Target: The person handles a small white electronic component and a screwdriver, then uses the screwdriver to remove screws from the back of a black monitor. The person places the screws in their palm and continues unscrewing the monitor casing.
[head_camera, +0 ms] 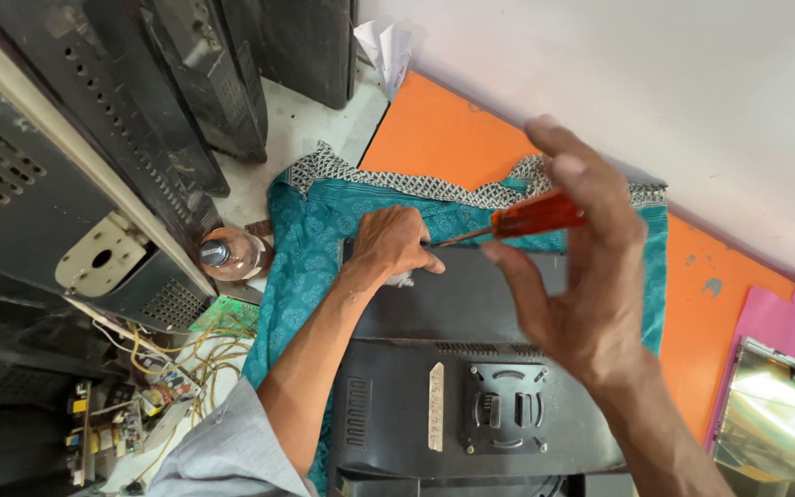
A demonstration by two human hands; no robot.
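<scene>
Screwdriver (pixel 517 221) with translucent orange handle lying across the upper middle of the view, slim metal shaft slanting down to the left and ending at the top edge of the black television back (pixel 471 368), close to the left hand (pixel 396 241). Right hand (pixel 574 267) pinching the orange handle between thumb and fingertips, remaining fingers bent loosely above it, palm turned toward the camera and blurred. Left hand resting with fingers curled downward on the upper left corner of the television back, just beside the shaft's tip; whether touching the tip, impossible to tell. Grey sleeve (pixel 232 451) covering the left upper arm at the bottom edge.

Television back lying flat, face down, showing a square mounting plate (pixel 506 408), a row of vent slots and a pale narrow label (pixel 435 406). Teal patterned cloth (pixel 301 267) with black-and-white border spreading beneath the set, reaching onto the orange surface (pixel 434 138) behind. White wall (pixel 674 83) running beyond that. Pink sheet (pixel 775 322) and a shiny reflective panel (pixel 775 423) lying at the right edge.

Clear bottle (pixel 230 254) with dark cap standing just left of the cloth. Green circuit board (pixel 224 317) and tangled yellow wires (pixel 186 364) lying further left, under stacked black television casings (pixel 94 138).
</scene>
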